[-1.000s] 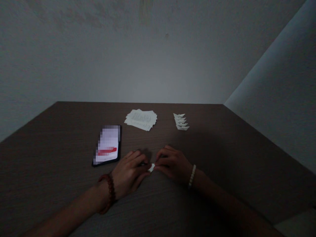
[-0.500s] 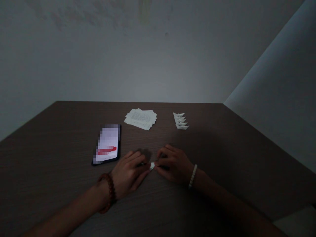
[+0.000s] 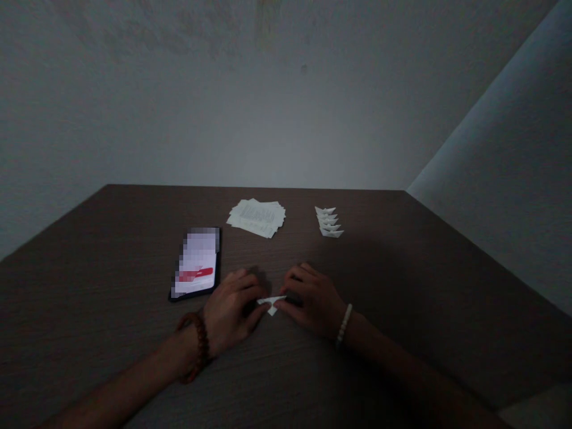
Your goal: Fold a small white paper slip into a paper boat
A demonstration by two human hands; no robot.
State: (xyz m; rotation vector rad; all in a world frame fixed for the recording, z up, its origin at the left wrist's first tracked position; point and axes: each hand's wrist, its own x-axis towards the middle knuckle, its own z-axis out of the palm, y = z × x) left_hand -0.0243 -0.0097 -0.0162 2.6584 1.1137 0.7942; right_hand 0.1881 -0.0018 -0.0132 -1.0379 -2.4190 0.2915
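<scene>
A small folded piece of white paper (image 3: pixel 271 303) is pinched between my two hands, just above or on the table; one of its corners points toward me. My left hand (image 3: pixel 235 310), with a brown beaded bracelet at the wrist, is closed on the paper's left end. On the right end, the thumb and fingers of my right hand (image 3: pixel 313 300) are closed too; a pale beaded bracelet circles that wrist. Fingertips hide the paper's ends. Beyond my right hand, several little folded paper boats (image 3: pixel 329 222) stand in a row.
A phone (image 3: pixel 196 262) with a lit, partly blurred screen lies left of my left hand. Farther back rests a loose stack of printed paper sheets (image 3: pixel 257 218). The dark wooden table (image 3: pixel 134 238) meets a grey wall (image 3: pixel 286 119) at its far edge.
More of the folded paper now shows between my hands, with a wide top edge and a corner toward me. My fingertips have shifted slightly on it. The view has tilted a little.
</scene>
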